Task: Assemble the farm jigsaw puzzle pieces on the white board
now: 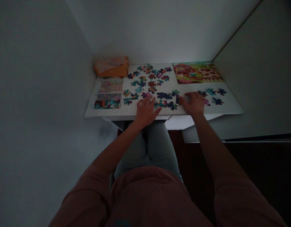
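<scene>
My left hand [146,112] rests on the near part of the white table, palm down with its fingers spread. Its fingertips lie close to a purple puzzle piece [146,95] and beside a group of joined puzzle pieces [161,103]. Further right, my right hand [194,103] has its thumb and index finger apart, white tabletop showing between them. The thumb tip touches or nearly touches a dark puzzle piece [177,100]. Just left of it lies a joined strip of dark blue pieces [164,96]. Under the right fingers, details are hidden.
Loose puzzle pieces [152,84] spread over the table's middle. More pieces [217,101] lie right of my right hand. An orange box [112,72] stands at the back left, above a printed picture sheet [108,94]. A farm picture board [197,73] lies back right. Walls enclose the table [232,108].
</scene>
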Demonstrator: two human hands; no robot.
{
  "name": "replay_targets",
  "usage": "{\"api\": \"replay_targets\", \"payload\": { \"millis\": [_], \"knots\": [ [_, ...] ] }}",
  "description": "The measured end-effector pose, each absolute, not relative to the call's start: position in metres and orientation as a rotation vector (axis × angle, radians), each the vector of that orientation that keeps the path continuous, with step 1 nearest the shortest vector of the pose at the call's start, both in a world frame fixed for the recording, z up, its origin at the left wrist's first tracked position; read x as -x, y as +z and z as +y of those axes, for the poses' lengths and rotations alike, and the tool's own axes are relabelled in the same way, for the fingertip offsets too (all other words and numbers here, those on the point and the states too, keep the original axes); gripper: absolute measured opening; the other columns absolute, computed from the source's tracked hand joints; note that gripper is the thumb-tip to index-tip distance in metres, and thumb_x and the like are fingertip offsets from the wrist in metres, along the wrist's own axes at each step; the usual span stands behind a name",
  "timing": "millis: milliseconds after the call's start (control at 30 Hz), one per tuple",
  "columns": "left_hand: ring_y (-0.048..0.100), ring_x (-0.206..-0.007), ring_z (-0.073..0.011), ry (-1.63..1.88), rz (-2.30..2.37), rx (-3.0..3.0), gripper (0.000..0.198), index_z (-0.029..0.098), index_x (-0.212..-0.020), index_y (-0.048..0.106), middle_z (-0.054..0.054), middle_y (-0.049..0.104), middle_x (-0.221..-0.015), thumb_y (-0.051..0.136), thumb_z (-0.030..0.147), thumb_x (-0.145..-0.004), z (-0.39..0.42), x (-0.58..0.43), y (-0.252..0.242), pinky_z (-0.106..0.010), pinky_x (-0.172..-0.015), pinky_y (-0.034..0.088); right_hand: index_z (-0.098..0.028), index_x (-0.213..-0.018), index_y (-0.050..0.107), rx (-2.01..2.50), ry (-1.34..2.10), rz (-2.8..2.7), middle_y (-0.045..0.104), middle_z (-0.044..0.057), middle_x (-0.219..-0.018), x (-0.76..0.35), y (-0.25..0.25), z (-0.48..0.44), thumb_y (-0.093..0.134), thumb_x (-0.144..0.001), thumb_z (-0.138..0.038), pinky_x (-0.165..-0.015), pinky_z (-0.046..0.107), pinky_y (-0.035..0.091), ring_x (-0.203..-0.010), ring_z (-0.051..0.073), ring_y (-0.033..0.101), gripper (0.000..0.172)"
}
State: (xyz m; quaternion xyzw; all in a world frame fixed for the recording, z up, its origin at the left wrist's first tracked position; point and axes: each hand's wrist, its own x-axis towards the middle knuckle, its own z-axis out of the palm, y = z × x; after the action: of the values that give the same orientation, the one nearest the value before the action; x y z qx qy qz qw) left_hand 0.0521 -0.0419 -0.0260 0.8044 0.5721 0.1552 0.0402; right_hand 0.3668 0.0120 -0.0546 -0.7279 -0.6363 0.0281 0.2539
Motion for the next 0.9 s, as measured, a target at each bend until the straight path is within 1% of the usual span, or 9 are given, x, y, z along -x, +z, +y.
{"api": "replay_targets", "payload": {
  "millis": [67,133,233,400,500,600,700,800,900],
  "knots": [
    [0.048,-0.190,-0.0432,0.557,1.840,-2.375,0.066,0.021,-0.190,0.064,-0.020,0.059,-0.200,0.057,0.052,-0.133,-0.021,-0.038,-0.024,-0.070,-0.157,0.034,-0.026,-0.144,0.084,1.981,0.079,-1.729,0.081,0.028,-0.161,-0.367,-0.055,0.012,0.071,-0.113,-0.053,-0.138,0.077,0.049,-0.160,0.053,0.069,0.043],
    [0.050,-0.187,-0.0487,0.595,1.798,-2.344,0.061,0.025,-0.184,0.071,-0.020,0.065,-0.195,0.066,0.048,-0.128,-0.004,-0.020,-0.024,-0.078,-0.156,0.031,-0.027,-0.143,0.084,1.975,0.082,-1.727,0.082,0.027,-0.161,-0.366,-0.053,0.012,0.071,-0.113,-0.053,-0.137,0.078,0.050,-0.159,0.053,0.069,0.043],
    [0.051,-0.186,-0.0510,0.583,1.705,-2.390,0.056,0.028,-0.178,0.077,-0.019,0.069,-0.191,0.067,0.044,-0.125,0.004,0.003,-0.028,-0.084,-0.156,0.025,-0.030,-0.142,0.085,1.971,0.090,-1.725,0.082,0.026,-0.160,-0.364,-0.049,0.009,0.069,-0.113,-0.054,-0.134,0.081,0.050,-0.158,0.054,0.068,0.041],
    [0.049,-0.186,-0.0522,0.621,1.643,-2.359,0.064,0.031,-0.184,0.073,-0.016,0.068,-0.194,0.071,0.051,-0.124,-0.019,0.007,-0.038,-0.083,-0.156,0.025,-0.028,-0.146,0.084,1.996,0.112,-1.727,0.080,0.027,-0.163,-0.360,-0.042,0.006,0.068,-0.115,-0.053,-0.137,0.077,0.049,-0.159,0.053,0.067,0.043],
    [0.049,-0.187,-0.0514,0.612,1.598,-2.375,0.065,0.032,-0.185,0.071,-0.015,0.066,-0.196,0.073,0.054,-0.123,-0.030,-0.006,-0.041,-0.082,-0.156,0.024,-0.025,-0.151,0.083,2.024,0.125,-1.748,0.079,0.029,-0.165,-0.359,-0.040,0.006,0.069,-0.116,-0.052,-0.137,0.075,0.048,-0.163,0.055,0.066,0.046],
    [0.047,-0.188,-0.0494,0.592,1.613,-2.382,0.067,0.025,-0.186,0.068,-0.019,0.060,-0.199,0.072,0.054,-0.125,-0.033,-0.007,-0.039,-0.079,-0.156,0.023,-0.026,-0.151,0.083,2.030,0.117,-1.741,0.079,0.029,-0.164,-0.360,-0.041,0.006,0.068,-0.115,-0.053,-0.137,0.074,0.048,-0.162,0.054,0.067,0.047],
    [0.045,-0.187,-0.0488,0.637,1.782,-2.316,0.066,0.018,-0.185,0.064,-0.024,0.058,-0.199,0.069,0.052,-0.128,-0.033,0.018,-0.032,-0.077,-0.154,0.024,-0.031,-0.145,0.084,1.999,0.090,-1.731,0.082,0.026,-0.160,-0.363,-0.046,0.007,0.069,-0.114,-0.054,-0.135,0.075,0.051,-0.159,0.053,0.069,0.041],
    [0.050,-0.179,-0.0509,0.636,1.964,-2.234,0.055,0.018,-0.176,0.069,-0.024,0.064,-0.191,0.067,0.045,-0.128,-0.032,0.062,-0.023,-0.080,-0.149,0.029,-0.033,-0.142,0.083,1.986,0.065,-1.738,0.083,0.025,-0.158,-0.366,-0.051,0.010,0.072,-0.112,-0.052,-0.133,0.079,0.051,-0.156,0.054,0.071,0.037],
    [0.054,-0.171,-0.0545,0.581,2.077,-2.178,0.049,0.017,-0.159,0.079,-0.026,0.069,-0.182,0.079,0.048,-0.122,-0.029,0.097,-0.017,-0.084,-0.143,0.036,-0.028,-0.142,0.083,2.007,0.050,-1.742,0.082,0.029,-0.160,-0.368,-0.053,0.012,0.074,-0.112,-0.049,-0.133,0.077,0.051,-0.156,0.054,0.071,0.038]
  ]
}}
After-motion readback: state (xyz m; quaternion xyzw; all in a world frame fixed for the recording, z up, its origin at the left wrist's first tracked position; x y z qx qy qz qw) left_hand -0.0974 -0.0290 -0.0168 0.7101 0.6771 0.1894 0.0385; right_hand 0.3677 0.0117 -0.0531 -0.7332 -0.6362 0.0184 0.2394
